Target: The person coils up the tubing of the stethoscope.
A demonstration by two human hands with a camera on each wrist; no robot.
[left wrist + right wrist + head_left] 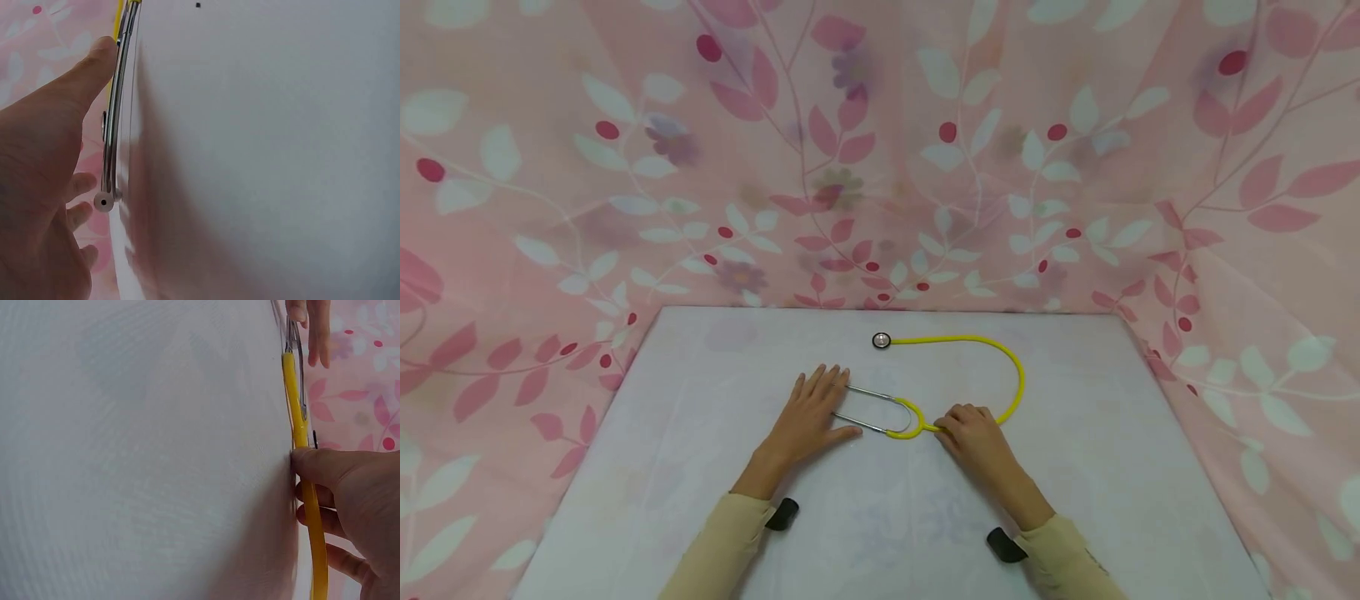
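Observation:
A stethoscope with yellow tubing (1020, 375) lies on the white table, its round chest piece (881, 340) toward the far edge. My left hand (808, 414) spreads its fingers at the ends of the two metal ear tubes (871, 392), overlapping them in the head view. From the left wrist, a pale ear tip (104, 202) shows beside the palm, and the thumb is right at the metal tubes. My right hand (981, 442) pinches the yellow tubing just past the Y-shaped fork (917, 423), thumb on the near side and fingers behind it.
The white table (700, 350) has its far edge against a pink curtain (880, 167) with leaf patterns, which also hangs at both sides. A dark wrist device (783, 514) sits at the left cuff, another dark device (1006, 545) at the right cuff.

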